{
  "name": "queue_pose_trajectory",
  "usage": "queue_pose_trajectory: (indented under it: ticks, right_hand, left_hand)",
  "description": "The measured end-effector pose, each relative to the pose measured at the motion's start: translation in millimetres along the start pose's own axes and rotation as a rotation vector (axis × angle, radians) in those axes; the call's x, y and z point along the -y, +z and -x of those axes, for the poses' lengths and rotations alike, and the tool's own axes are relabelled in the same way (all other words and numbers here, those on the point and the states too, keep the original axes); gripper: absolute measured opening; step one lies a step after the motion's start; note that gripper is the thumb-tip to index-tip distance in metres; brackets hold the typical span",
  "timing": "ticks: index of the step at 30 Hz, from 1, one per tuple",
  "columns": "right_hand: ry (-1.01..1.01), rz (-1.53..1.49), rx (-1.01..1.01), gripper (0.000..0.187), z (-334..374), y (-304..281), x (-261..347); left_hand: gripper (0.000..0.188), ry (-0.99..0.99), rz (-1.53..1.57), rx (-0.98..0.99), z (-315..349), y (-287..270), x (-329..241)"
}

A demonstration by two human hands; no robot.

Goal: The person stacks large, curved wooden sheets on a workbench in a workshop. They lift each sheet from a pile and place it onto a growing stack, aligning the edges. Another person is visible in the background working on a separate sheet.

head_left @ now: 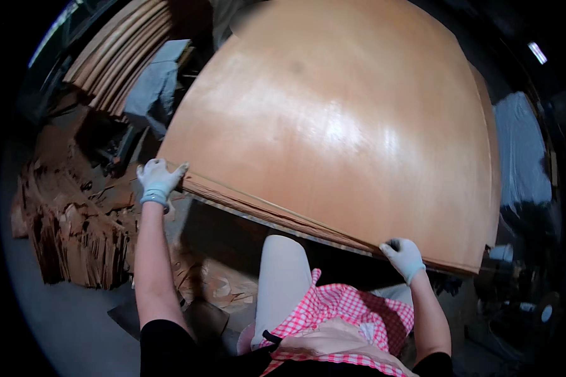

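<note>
While a stack of tan sheets occupies twelve to four o'clock, a thin yellowish strip spans its near edge. Left hand, nine o'clock, lies at the corner; its grasp cannot be determined. Right hand, four o'clock: fingers apparently pinching the strip. Step judged: gauging or aligning the edge. Next move likely calls for even tension.

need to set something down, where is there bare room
The top sheet is bare across its middle, beyond the left hand and right hand; so is grey floor below the scrap pile. Crowded: sheet's near edge at the hands; around the pile.
</note>
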State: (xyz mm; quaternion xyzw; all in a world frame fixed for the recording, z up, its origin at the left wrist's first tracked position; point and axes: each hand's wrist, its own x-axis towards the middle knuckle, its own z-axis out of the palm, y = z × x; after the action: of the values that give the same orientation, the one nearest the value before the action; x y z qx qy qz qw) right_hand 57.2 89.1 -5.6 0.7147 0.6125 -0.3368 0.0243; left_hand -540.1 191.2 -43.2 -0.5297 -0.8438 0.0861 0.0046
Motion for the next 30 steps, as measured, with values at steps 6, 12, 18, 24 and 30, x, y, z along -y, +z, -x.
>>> queue_pose_trajectory:
  ticks: [6,12,18,24,30]
  right_hand:
    - [0.104,0.059,-0.022,0.043,-4,-11,-10]
    - [0.199,0.004,0.001,0.049,-14,-14,-32]
    - [0.221,0.026,0.034,0.045,-17,-9,-31]
    - [0.178,0.020,0.008,0.043,-17,-5,-34]
    - [0.179,-0.018,0.039,0.044,-16,-10,-38]
  left_hand:
    - [0.088,-0.071,0.048,0.084,-5,17,1]
    - [0.097,-0.168,0.072,0.086,-2,12,-2]
    - [0.089,-0.029,-0.188,-0.187,36,-1,-79]
    - [0.073,0.005,0.010,-0.100,57,-4,-103]
    - [0.073,0.489,0.019,-0.179,186,-46,-284]
